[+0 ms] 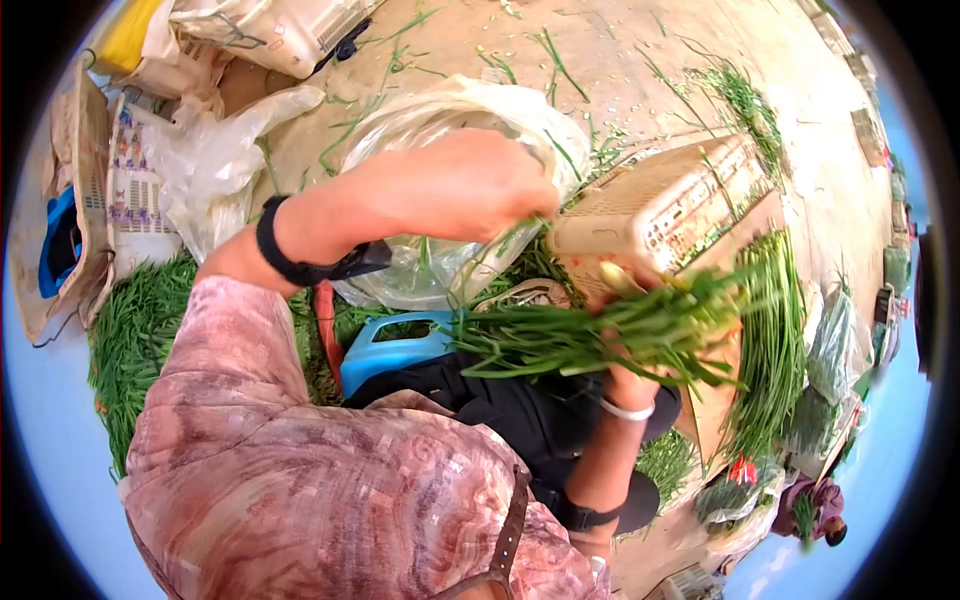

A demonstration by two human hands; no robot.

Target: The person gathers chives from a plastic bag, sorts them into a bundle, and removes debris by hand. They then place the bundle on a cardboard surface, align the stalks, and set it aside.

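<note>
My right hand, with a white bracelet at its wrist, is wrapped round a bunch of long green stalks held over my lap. My left hand is a closed fist above the clear plastic bag; what its fingers hold, if anything, is hidden. Beside the bunch stands an upturned beige crate. More long green stalks lie in a neat pile on a board to the right.
A blue plastic stool is near my knees. Loose greens are heaped at the left, under white crates and plastic bags. Scraps litter the floor. Another person is bent over at the lower right.
</note>
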